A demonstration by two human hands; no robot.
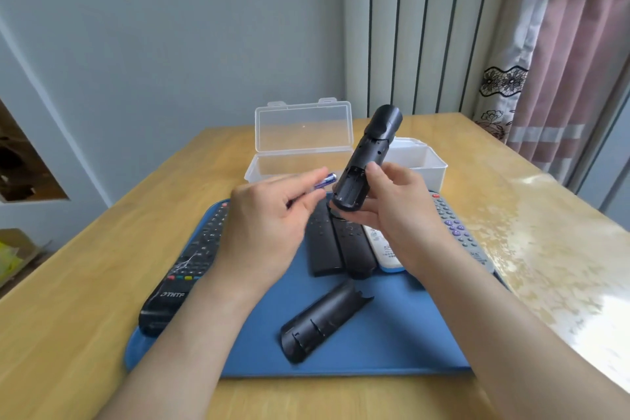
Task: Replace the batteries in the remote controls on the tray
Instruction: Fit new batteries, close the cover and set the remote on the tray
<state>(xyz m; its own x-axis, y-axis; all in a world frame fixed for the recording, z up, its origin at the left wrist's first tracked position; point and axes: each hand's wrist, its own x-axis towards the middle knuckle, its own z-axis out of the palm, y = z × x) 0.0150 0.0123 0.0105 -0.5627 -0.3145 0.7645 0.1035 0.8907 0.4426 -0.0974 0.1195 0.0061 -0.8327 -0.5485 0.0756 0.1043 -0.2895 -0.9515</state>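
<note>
My right hand grips a black remote lifted above the blue tray, its back turned to me and the battery bay uncovered. My left hand pinches a small blue-purple battery just left of that bay. The remote's black back cover lies loose on the tray near its front. Also on the tray: a long black remote at the left, two slim black remotes in the middle, a white remote and a grey remote at the right.
A clear plastic box with its lid up stands behind the tray on the wooden table. A white container sits to its right. A curtain hangs at the far right, and the wall is close behind.
</note>
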